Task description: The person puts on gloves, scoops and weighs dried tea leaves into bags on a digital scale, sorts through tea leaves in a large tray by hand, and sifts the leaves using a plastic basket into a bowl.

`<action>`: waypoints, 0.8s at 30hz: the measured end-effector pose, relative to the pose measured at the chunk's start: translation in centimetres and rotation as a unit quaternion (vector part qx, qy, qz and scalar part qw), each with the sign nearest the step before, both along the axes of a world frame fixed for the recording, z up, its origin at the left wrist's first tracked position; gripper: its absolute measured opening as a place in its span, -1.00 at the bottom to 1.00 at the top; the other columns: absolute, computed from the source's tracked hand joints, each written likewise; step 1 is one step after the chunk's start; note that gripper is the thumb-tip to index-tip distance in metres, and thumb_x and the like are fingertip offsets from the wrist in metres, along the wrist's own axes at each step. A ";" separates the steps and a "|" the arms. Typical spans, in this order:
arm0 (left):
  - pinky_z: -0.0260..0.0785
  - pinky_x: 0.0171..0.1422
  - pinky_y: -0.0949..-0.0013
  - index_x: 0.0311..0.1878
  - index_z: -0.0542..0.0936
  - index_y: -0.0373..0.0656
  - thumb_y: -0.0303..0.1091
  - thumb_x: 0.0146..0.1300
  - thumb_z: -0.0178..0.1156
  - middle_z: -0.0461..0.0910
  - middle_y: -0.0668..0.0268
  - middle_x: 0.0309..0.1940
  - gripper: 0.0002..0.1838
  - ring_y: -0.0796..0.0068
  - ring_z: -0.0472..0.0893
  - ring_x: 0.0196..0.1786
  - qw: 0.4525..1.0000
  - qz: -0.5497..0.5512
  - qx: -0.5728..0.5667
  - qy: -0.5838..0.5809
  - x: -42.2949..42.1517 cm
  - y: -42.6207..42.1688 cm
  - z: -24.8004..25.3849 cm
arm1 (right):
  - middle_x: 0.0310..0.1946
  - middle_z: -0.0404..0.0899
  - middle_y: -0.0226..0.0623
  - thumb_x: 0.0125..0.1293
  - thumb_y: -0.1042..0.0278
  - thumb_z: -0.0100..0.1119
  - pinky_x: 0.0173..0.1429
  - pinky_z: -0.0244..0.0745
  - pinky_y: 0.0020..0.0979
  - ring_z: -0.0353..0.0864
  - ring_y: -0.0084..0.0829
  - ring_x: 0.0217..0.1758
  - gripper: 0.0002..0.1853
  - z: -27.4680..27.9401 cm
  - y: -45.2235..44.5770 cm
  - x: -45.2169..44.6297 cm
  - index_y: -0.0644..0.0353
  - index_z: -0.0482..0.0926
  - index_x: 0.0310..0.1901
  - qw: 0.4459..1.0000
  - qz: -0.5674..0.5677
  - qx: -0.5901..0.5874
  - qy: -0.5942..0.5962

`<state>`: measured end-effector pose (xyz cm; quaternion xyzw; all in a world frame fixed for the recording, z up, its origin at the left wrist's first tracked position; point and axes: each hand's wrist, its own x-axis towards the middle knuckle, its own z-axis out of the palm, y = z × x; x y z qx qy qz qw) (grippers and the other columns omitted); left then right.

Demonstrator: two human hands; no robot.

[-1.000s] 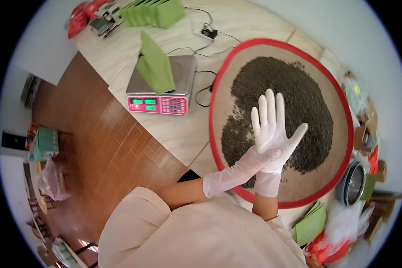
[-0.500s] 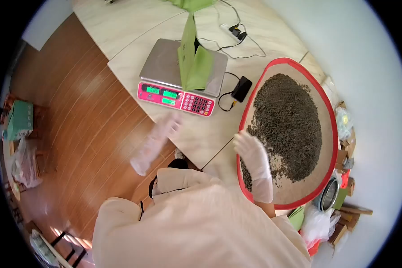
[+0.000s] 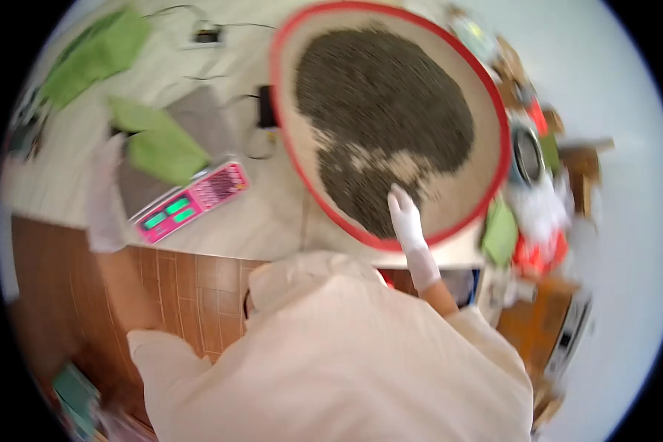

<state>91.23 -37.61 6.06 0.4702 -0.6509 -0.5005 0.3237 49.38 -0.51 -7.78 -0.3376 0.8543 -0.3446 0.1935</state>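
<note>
Pale, marble-patterned table (image 3: 258, 225) against a white wall (image 3: 604, 88), red-brown tiled floor (image 3: 191, 287) below. On the table's left side, a digital scale (image 3: 195, 200) with grey plate and pink front panel, displays lit green. Lying aslant on the plate, a green bag (image 3: 162, 151): leaf-coloured, bent across the middle, dark at the left edge. Just beside that edge, the gloved left hand (image 3: 109, 166), blurred; cannot tell whether gripping the bag. Farther back, more green bags (image 3: 103, 55). At centre right, a large round tray (image 3: 457, 199), red-rimmed and tan inside, bearing dark loose material (image 3: 390, 96): grey-brown, fine, broadly heaped, patchy toward the near side. Over the tray's near part, the gloved right hand (image 3: 407, 221), fingers forward and close together; cannot tell whether pinching anything.
</note>
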 end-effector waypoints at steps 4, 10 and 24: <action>0.39 0.04 0.44 0.27 0.38 -0.22 -0.16 0.38 -0.04 0.46 0.20 0.11 -0.52 0.45 0.50 0.08 0.987 -0.048 0.017 -0.149 9.7 -11.0 -4.4 | 0.21 0.31 0.11 0.00 0.03 0.38 0.31 0.26 -0.20 0.32 0.02 0.26 -0.04 -2.8 8.0 -4.9 0.27 0.09 0.36 0.972 -0.030 0.140 0.187; 0.38 -0.20 0.48 0.25 0.39 -0.23 -0.10 0.37 -0.01 0.53 0.22 -0.04 -0.50 0.48 0.55 -0.13 0.948 0.058 -0.034 -0.311 5.1 -10.6 -0.5 | 0.40 -0.06 0.07 -0.32 -0.12 0.52 0.44 -0.09 0.10 -0.03 0.08 0.44 0.26 -4.3 7.9 -4.5 0.12 -0.03 0.42 0.953 0.181 0.154 0.190; 0.23 0.21 0.45 0.26 0.36 -0.24 -0.27 0.44 -0.10 0.44 0.27 0.15 -0.59 0.50 0.43 0.13 0.963 0.067 -0.067 -0.252 -8.2 1.4 9.2 | 0.17 0.28 -0.10 -0.27 0.28 0.49 0.11 0.43 -0.07 0.39 0.00 0.14 -0.21 -7.9 1.5 -8.9 -0.13 0.39 0.14 0.938 0.234 0.216 0.133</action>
